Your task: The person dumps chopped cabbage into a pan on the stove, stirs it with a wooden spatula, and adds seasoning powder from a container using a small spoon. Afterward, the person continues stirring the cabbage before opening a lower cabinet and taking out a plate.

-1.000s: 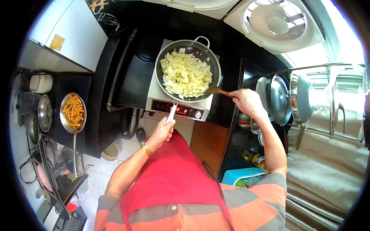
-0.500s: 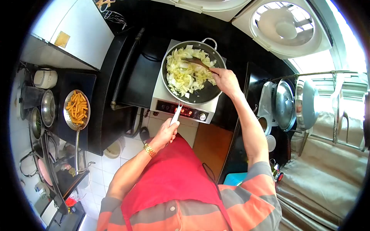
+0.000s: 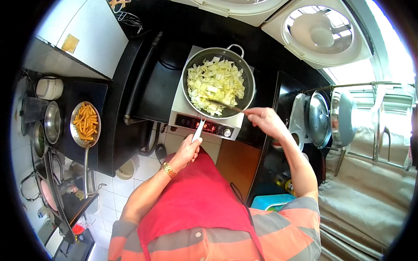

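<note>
A wide frying pan (image 3: 247,89) full of chopped cabbage (image 3: 213,80) sits on a white induction cooker (image 3: 180,102) with a lit red display. My left hand (image 3: 188,149) is closed round the pan's pale handle (image 3: 199,129), on the side nearest my body. In my right hand (image 3: 266,121), just outside the pan's right rim, is the end of a dark spatula (image 3: 226,104). Its blade reaches into the near part of the cabbage and is partly covered there.
At the left, a perforated ladle strainer (image 3: 98,114) holds orange fried strips (image 3: 87,119). Metal bowls (image 3: 53,122) stand beyond it. Lids and pans (image 3: 320,119) hang from a rail (image 3: 370,83) at the right. A ventilation fan (image 3: 320,29) is at the upper right.
My right hand has moved right and toward my body, drawing the spatula to the near side of the pan. The cabbage has shifted and spread rightward. My left hand keeps its hold.
</note>
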Demonstrator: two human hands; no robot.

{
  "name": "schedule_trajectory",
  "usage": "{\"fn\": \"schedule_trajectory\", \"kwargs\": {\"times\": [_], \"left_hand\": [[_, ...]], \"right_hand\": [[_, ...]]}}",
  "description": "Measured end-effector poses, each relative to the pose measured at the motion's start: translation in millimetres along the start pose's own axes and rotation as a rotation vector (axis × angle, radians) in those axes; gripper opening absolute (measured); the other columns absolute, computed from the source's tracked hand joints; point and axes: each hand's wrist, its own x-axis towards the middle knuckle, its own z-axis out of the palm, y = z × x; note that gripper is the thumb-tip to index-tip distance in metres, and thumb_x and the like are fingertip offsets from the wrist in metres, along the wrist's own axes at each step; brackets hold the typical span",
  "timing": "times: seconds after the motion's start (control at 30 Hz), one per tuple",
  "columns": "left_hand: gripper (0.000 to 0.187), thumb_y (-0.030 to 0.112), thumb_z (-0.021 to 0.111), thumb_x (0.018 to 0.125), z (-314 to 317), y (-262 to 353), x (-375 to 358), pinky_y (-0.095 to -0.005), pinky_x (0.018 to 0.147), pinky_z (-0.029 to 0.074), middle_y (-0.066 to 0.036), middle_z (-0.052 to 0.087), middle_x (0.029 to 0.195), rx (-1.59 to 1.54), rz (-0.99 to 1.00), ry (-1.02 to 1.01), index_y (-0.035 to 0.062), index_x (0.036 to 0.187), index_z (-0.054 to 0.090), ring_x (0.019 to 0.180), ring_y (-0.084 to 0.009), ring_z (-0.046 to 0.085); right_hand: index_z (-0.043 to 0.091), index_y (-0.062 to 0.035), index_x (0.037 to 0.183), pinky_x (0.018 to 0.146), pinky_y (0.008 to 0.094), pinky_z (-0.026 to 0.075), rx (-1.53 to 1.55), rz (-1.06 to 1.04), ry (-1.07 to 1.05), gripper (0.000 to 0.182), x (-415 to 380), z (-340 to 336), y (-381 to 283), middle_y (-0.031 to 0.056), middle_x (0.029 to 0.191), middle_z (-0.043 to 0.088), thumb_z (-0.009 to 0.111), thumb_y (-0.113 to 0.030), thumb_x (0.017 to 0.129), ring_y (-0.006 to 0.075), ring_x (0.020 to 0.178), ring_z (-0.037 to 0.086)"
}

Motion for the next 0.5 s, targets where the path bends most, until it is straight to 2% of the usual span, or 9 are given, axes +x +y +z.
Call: {"fn": "schedule_trajectory", "kwargs": {"times": [0.03,0.1,0.17,0.2,0.23,0.3,0.37,0.43,0.5], "left_hand": [[0.025,0.036,0.058,0.109,1.0,0.9,0.0,-0.0244,0.045,0.039,0.003,0.051,0.077,0.003,-0.002,-0.002,0.0132,0.103,0.049,0.055,-0.0058,0.047],[0.025,0.036,0.058,0.109,0.5,-0.1,0.1,-0.0243,0.044,0.039,0.003,0.051,0.077,0.003,-0.002,-0.006,0.0132,0.103,0.049,0.056,-0.0058,0.047],[0.025,0.036,0.058,0.109,-0.2,-0.6,0.1,-0.0242,0.044,0.039,0.003,0.051,0.077,0.004,0.001,-0.005,0.0132,0.103,0.050,0.056,-0.0058,0.048],[0.025,0.036,0.058,0.109,-0.4,-0.9,-0.5,-0.0243,0.044,0.039,0.003,0.052,0.077,0.010,-0.002,-0.006,0.0131,0.103,0.050,0.056,-0.0058,0.048],[0.025,0.036,0.058,0.109,-0.6,-0.1,0.2,-0.0243,0.044,0.039,0.003,0.052,0.077,0.016,-0.002,-0.005,0.0131,0.103,0.050,0.056,-0.0058,0.048],[0.025,0.035,0.058,0.109,-0.7,0.4,1.0,-0.0244,0.044,0.039,0.003,0.052,0.077,0.006,0.008,-0.004,0.0129,0.103,0.050,0.056,-0.0059,0.048],[0.024,0.035,0.057,0.109,-0.4,-0.3,-0.3,-0.0244,0.044,0.039,0.003,0.052,0.077,-0.004,0.017,-0.006,0.0127,0.103,0.050,0.055,-0.0060,0.048],[0.025,0.035,0.057,0.109,-1.1,0.2,0.3,-0.0245,0.044,0.039,0.002,0.052,0.077,0.002,-0.004,-0.009,0.0124,0.103,0.050,0.055,-0.0061,0.048],[0.025,0.035,0.057,0.109,-1.3,0.4,0.1,-0.0245,0.044,0.039,0.002,0.052,0.077,0.002,0.000,-0.010,0.0123,0.104,0.050,0.055,-0.0062,0.048]], "right_hand": [[0.075,-0.0027,0.129,0.081,0.0345,0.058,0.035,-0.060,-0.039,0.035,0.9,12.7,9.5,0.0115,0.090,0.078,0.063,-0.017,0.099,0.0170,0.079,0.069],[0.075,-0.0030,0.128,0.084,0.0361,0.059,0.032,-0.165,0.018,0.034,18.9,53.6,25.0,0.0166,0.097,0.080,0.064,-0.017,0.099,0.0233,0.085,0.075],[0.076,-0.0031,0.124,0.095,0.0440,0.058,-0.077,-0.276,0.231,0.032,51.5,83.2,39.9,0.0251,0.105,0.077,0.063,-0.018,0.098,0.0397,0.100,0.076],[0.077,-0.0032,0.123,0.095,0.0464,0.058,-0.034,-0.218,0.279,0.031,62.2,84.9,41.5,0.0271,0.106,0.075,0.063,-0.017,0.098,0.0430,0.104,0.073],[0.077,-0.0036,0.123,0.094,0.0459,0.059,-0.018,-0.157,0.346,0.031,65.6,80.1,38.6,0.0260,0.107,0.075,0.064,-0.018,0.098,0.0423,0.103,0.074],[0.077,-0.0063,0.123,0.094,0.0452,0.059,0.032,-0.234,0.441,0.030,64.0,58.1,48.3,0.0251,0.108,0.076,0.065,-0.019,0.098,0.0422,0.103,0.074],[0.078,-0.0112,0.123,0.091,0.0465,0.060,-0.164,-0.241,0.392,0.030,45.4,22.2,49.4,0.0223,0.104,0.078,0.065,-0.022,0.098,0.0408,0.098,0.075],[0.079,-0.0158,0.122,0.086,0.0489,0.061,-0.603,-0.096,0.293,0.029,16.5,-11.1,26.1,0.0183,0.099,0.077,0.065,-0.024,0.098,0.0386,0.092,0.076],[0.080,-0.0201,0.121,0.079,0.0483,0.062,-0.870,-0.078,0.258,0.029,6.0,-26.3,25.2,0.0158,0.097,0.076,0.062,-0.020,0.098,0.0355,0.086,0.076]]}}
